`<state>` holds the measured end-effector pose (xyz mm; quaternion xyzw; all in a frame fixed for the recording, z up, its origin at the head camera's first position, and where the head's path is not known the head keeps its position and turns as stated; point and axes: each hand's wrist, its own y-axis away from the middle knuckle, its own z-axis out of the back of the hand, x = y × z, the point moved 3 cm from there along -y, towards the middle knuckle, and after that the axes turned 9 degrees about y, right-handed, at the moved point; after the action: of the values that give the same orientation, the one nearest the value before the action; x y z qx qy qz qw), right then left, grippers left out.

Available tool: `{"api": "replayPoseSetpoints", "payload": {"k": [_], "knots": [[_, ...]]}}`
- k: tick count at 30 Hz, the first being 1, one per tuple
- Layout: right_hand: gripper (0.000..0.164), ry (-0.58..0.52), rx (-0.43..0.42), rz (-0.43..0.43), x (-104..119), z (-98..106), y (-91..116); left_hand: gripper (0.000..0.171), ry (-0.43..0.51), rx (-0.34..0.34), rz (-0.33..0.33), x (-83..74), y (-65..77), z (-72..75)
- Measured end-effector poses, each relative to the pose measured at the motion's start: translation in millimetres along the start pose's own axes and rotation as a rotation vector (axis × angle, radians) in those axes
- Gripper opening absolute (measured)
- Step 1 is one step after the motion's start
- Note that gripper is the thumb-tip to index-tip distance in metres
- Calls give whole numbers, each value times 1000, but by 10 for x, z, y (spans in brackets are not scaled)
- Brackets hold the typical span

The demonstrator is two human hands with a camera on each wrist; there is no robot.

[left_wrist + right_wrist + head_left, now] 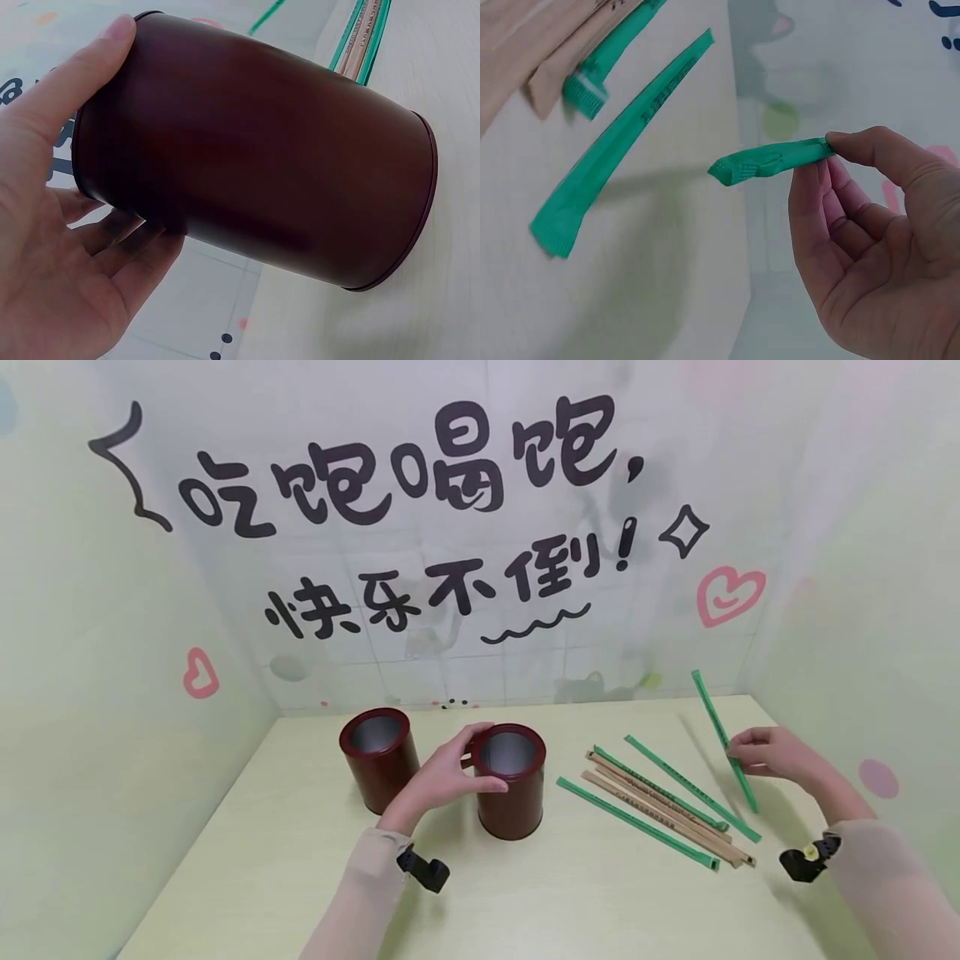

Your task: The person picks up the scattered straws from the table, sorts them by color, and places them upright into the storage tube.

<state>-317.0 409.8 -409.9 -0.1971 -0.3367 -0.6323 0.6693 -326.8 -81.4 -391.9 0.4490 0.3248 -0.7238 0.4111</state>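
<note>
My left hand (444, 770) grips a dark red canister (512, 806) near its rim, thumb on the near side and fingers on the far side. This open-topped canister stands upright on the table; its inner bottom cannot be seen. In the left wrist view its smooth side (262, 150) fills the middle, with the hand (60, 232) around its top end. Above the table on the right, my right hand (776, 755) pinches a green paper-wrapped straw (708, 702). Thumb and fingertips hold it, and its crimped end (735, 166) points away from the hand in the right wrist view.
A second dark red canister (384, 777) stands left of the gripped one. Between the hands lies a loose pile of green and brown wrapped straws (652, 802), with a single green straw (693, 787) beside it. Lettered walls (480, 677) border the pale table (510, 893).
</note>
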Motion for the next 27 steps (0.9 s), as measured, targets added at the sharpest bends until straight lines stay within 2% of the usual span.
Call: {"api": "replayPoseSetpoints", "payload": {"k": [6, 13, 18, 23, 27], "knots": [[37, -84, -2, 80, 355, -15, 29, 87, 11, 12, -18, -21, -21, 0], [28, -163, -5, 179, 760, -145, 32, 87, 16, 21, -13, -4, -4, 8], [23, -165, -41, 263, 1042, -221, 48, 87, 10, 21, -20, -15, -3, 10], [27, -166, -57, 326, 1314, -359, 97, 89, 12, 7, -2, 28, 45, -15], [26, -197, -64, 368, 1501, -434, 121, 89, 2, 10, -15, 19, 34, -9]]}}
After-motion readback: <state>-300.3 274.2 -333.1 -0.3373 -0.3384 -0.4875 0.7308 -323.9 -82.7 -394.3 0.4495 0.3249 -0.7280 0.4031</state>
